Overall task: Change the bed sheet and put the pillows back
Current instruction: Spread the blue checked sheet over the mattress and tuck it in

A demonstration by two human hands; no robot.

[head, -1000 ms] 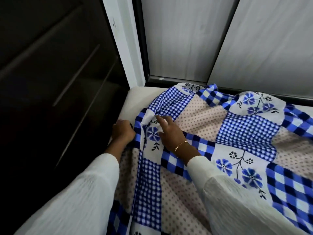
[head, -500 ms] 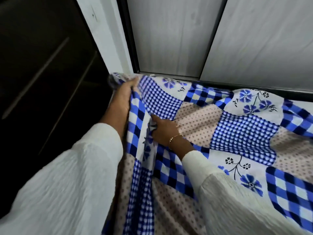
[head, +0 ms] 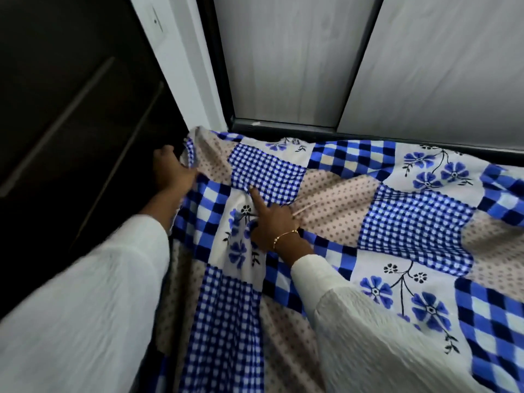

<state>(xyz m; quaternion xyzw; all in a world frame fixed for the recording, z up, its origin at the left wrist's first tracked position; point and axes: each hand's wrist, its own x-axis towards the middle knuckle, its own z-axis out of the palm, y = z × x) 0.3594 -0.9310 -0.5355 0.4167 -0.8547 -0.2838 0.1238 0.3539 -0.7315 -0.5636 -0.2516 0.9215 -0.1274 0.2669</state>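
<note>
The patchwork bed sheet [head: 340, 211] covered the bed. The left hand [head: 170, 173] gripped its 10 o'clock corner; the right hand [head: 272, 222] pressed it flat, forefinger extended. Tucking and pillows remained.

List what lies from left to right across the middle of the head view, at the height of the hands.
dark wardrobe door → left hand gripping the sheet's corner → right hand with forefinger pressed on the patchwork bed sheet → gold bracelet → the rest of the sheet, spreading rightward.
</note>
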